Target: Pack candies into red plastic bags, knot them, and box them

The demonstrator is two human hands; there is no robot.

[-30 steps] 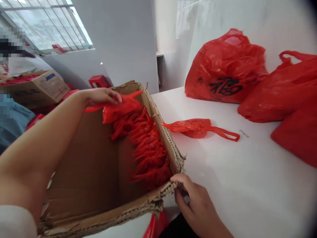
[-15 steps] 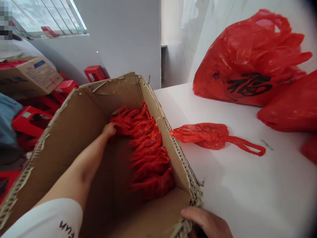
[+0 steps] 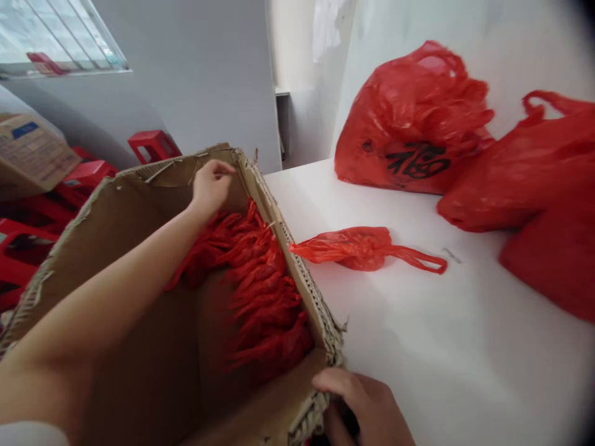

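An open cardboard box [image 3: 116,210] with ragged cut edges fills the lower left. Inside it, small red plastic bags [image 3: 260,272] stand in a row along the right wall, with more at the far end. My left hand [image 3: 211,186] hovers over the far-end bags, close to the back wall, its fingers loosely bent and apart with nothing visible in them. At the near right corner, my right hand [image 3: 367,402] grips the box, thumb on the rim; its other fingers are partly hidden. One small red bag [image 3: 362,248] lies on the white table just outside the box.
Large stuffed red bags [image 3: 413,124] stand along the back right of the white table [image 3: 418,365]. Red plastic stools [image 3: 153,145] and another carton [image 3: 35,152] are on the left. A grey wall [image 3: 199,80] and a barred window [image 3: 60,34] lie behind.
My left hand has risen from the bags toward the back wall, and a red bag now shows at the row's left end. My right hand stays at the corner. The view has swung right.
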